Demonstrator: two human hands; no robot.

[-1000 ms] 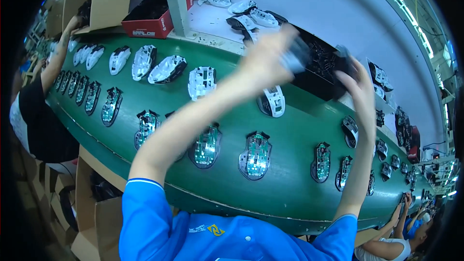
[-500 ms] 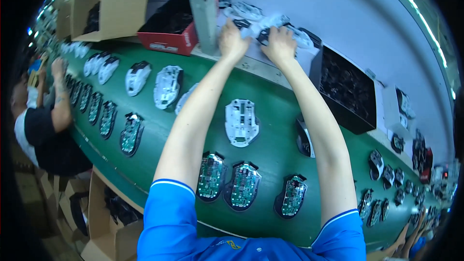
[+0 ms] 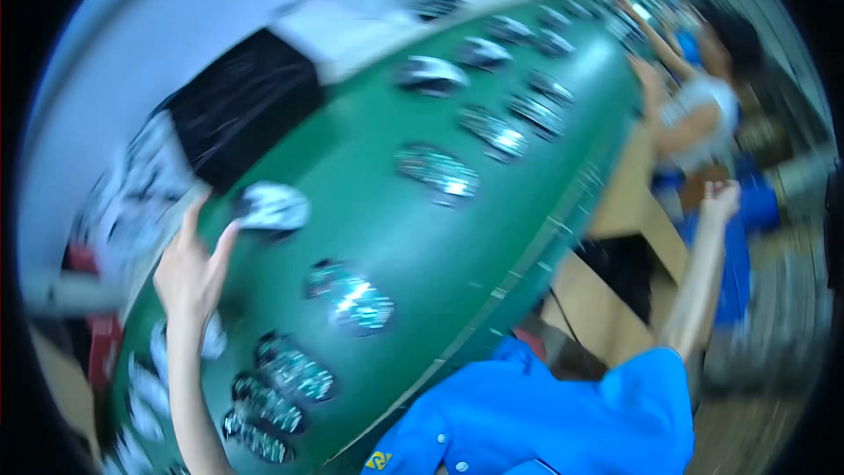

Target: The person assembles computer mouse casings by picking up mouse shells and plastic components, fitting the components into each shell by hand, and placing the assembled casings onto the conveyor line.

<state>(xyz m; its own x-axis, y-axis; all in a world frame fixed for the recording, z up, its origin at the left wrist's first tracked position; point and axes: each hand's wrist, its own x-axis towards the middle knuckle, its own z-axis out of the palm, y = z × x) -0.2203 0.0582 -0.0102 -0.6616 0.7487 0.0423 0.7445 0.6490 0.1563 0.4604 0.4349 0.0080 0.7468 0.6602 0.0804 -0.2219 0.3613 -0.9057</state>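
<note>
My left hand (image 3: 187, 274) is over the far-left part of the green work surface, thumb and index finger stretched apart with nothing between them. Just beyond its fingertips lies a white-and-black computer mouse shell (image 3: 276, 208); hand and shell look apart. My right hand (image 3: 721, 200) is raised away from the table at the far right, beside another person's blue clothing; motion smears its fingers. Mouse bases with green circuit boards (image 3: 350, 297) lie in front of me, with several more (image 3: 294, 367) toward the lower left.
A black box (image 3: 251, 105) with dark parts stands along the wall side. More mouse shells (image 3: 431, 76) and circuit-board bases (image 3: 437, 171) line the green surface (image 3: 492, 251) farther on. A seated person (image 3: 699, 114) and open cardboard boxes (image 3: 607, 299) are beyond the table's edge.
The head view has swung to the right and blurred. Both hands have left the pile of white parts by the wall; my right hand has moved out to the right, off the table.
</note>
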